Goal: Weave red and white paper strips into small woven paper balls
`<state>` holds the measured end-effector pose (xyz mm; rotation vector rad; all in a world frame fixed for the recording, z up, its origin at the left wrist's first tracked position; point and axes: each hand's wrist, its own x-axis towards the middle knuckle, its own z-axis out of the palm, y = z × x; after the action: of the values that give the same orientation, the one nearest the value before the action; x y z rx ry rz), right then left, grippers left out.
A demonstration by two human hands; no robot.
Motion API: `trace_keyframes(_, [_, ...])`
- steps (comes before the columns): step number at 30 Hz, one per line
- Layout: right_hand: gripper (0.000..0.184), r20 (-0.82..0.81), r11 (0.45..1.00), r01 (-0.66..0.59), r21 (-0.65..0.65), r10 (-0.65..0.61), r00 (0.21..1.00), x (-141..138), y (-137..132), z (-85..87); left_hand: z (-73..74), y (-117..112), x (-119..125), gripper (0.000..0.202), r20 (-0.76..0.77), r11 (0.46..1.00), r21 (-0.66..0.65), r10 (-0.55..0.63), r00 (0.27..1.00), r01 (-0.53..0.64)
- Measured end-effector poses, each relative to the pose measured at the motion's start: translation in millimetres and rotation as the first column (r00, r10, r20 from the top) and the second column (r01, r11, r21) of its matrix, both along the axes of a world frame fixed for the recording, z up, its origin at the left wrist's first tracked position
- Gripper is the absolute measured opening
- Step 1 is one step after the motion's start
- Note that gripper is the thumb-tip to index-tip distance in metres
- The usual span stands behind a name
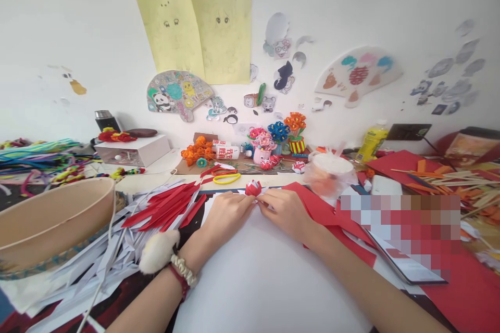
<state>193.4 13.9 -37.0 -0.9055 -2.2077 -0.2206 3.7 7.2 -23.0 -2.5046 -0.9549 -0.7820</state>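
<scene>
Closely Held: Red-and-White Flower [253,188] at Tabletop Centre

Left hand [229,208] and right hand [284,212] pinch the base of the small bloom between bent fingers, at the far edge of a large white sheet [269,270]. Just beyond lies a yellow loop [226,179]. Leftward, red strips [164,208] rest over white strips [94,265] beside a tan basin [58,205]; rightward, a flat-screen device [414,269] sits among red sheets [318,207]. Blue flowers [278,131] and pink flowers [262,139] stand near the wall [390,5].
</scene>
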Motion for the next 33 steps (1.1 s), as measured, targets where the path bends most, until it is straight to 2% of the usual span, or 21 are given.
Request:
trace_keyframes(7, [0.015, -0.001, 1.000, 0.000, -0.005, 0.000, 1.000, -1, 0, 0.4, -1.7, -2, 3, 0.021, 0.030, 1.000, 0.009, 0.028, 0.999, -0.028])
trace_keyframes(13, [0.019, 0.036, 1.000, -0.007, 0.017, 0.006, 0.999, -2, 0, -2.4, 0.8, -8, 10, 0.017, 0.002, 0.980, 0.120, 0.159, 0.987, -0.158])
trace_keyframes(17, [0.026, 0.105, 0.998, 0.007, 0.069, -0.014, 0.994, -2, 2, -4.6, 2.4, -8, 10, 0.021, -0.101, 0.972, 0.211, 0.126, 0.987, -0.103])
trace_keyframes(20, [0.020, 0.109, 0.998, 0.025, 0.062, -0.032, 0.994, 0, 1, -2.0, 1.7, -7, 9, 0.023, -0.157, 0.970, 0.235, 0.093, 0.983, -0.054])
trace_keyframes(24, [0.015, 0.116, 1.000, 0.004, 0.025, -0.007, 0.993, 3, 0, 3.4, 1.1, -7, 7, 0.023, -0.162, 0.976, 0.215, 0.069, 0.984, -0.033])
trace_keyframes(33, [0.019, 0.124, 0.999, -0.032, 0.006, 0.031, 0.992, 7, 1, 5.9, 3.6, -7, 5, 0.021, -0.105, 0.992, 0.117, 0.054, 0.993, -0.042])
